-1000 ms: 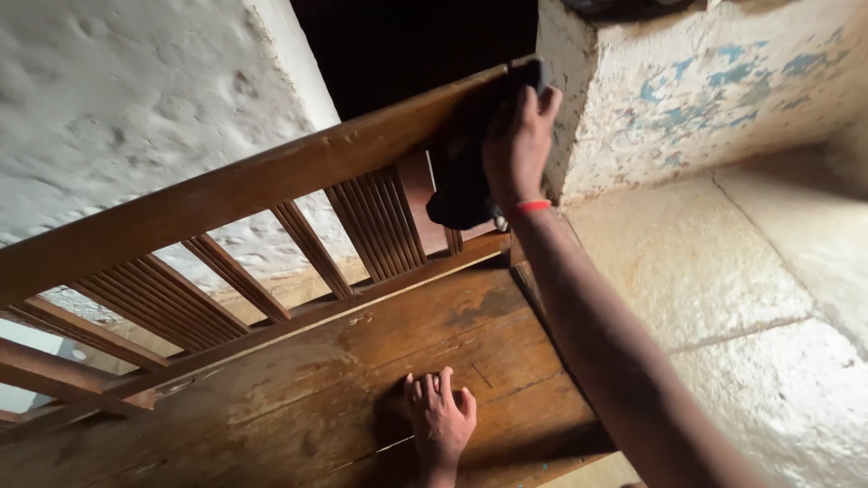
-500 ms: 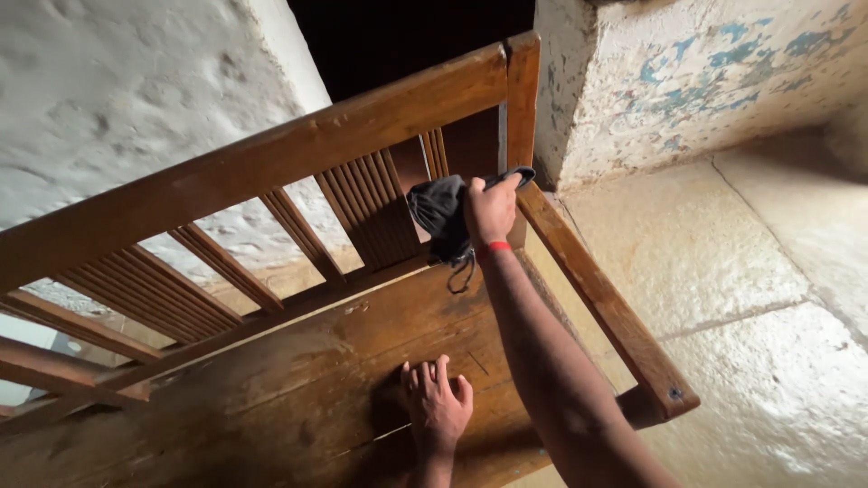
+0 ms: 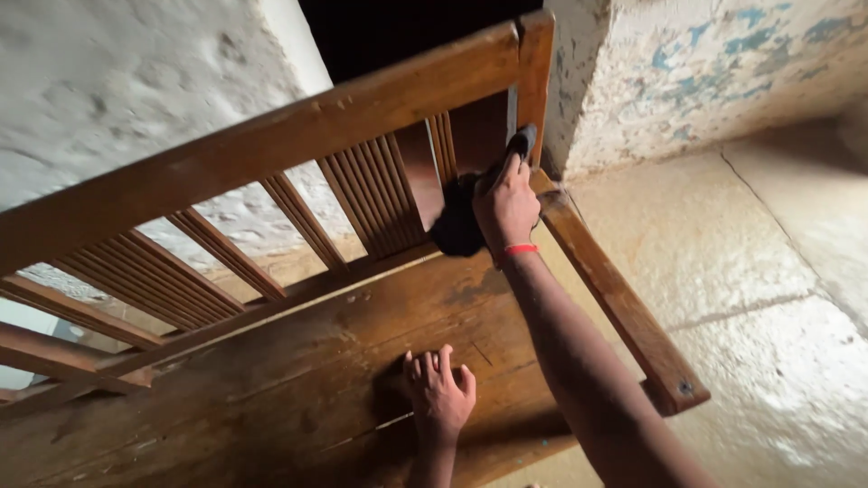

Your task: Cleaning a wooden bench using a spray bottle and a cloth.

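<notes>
At far left a rough white plastered wall point(image 3: 117, 81) rises behind one wooden bench point(image 3: 271, 370), seen from above and tilted across the view. The bench has one broad top rail point(image 3: 271, 145) running from lower left to upper right, and under it the backrest shows three groups of thin, closely set slats, with two wider single slats point(image 3: 303, 221) standing between the groups. On the worn plank seat, near its front edge, the left hand point(image 3: 440, 393) lies flat, palm down, fingers spread and holding nothing. To the right of it the person's other arm stretches up to the corner post, where the right hand point(image 3: 506, 206), with one red band point(image 3: 519, 249) at the wrist, is closed around one dark cloth point(image 3: 457, 221); the cloth is pressed against the post at the end of the backrest, just where the single armrest point(image 3: 615, 298) joins it, and bunches out to the left of the knuckles. One round bolt head shows at the armrest's near end. Farther right are pale stone floor slabs point(image 3: 759, 271) and a flaking wall with blue paint patches point(image 3: 696, 72).
</notes>
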